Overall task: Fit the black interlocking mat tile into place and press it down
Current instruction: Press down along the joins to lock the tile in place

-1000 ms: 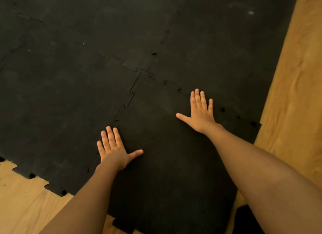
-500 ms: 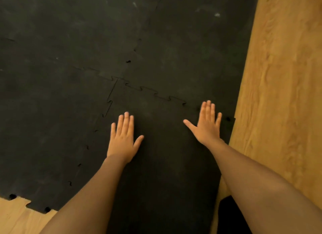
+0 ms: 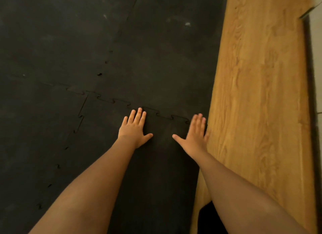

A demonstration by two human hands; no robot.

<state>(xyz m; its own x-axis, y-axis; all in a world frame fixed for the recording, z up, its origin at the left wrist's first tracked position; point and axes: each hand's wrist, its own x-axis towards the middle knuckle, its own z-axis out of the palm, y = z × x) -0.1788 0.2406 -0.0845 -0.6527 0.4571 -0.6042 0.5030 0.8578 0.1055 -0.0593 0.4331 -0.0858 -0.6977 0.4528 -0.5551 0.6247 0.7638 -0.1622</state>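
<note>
The black mat tile (image 3: pixel 139 164) lies flat on the floor, at the right edge of the laid mat (image 3: pixel 87 50), just beside the bare wooden floor (image 3: pixel 257 111). Both hands rest on it near its far toothed seam (image 3: pixel 165 114). The left hand (image 3: pixel 133 131) is flat, with its fingers (image 3: pixel 138 116) held close together and the thumb out. The right hand (image 3: pixel 196 136) is also flat and spread, holding nothing, at the tile's right edge. The tile looks like a dense rubber or foam: soft enough to bend, not fragile, probably with good grip. I think it is best to press with the palms along the seam, tooth by tooth. The room is dim, and a paler strip runs along the far right.
</note>
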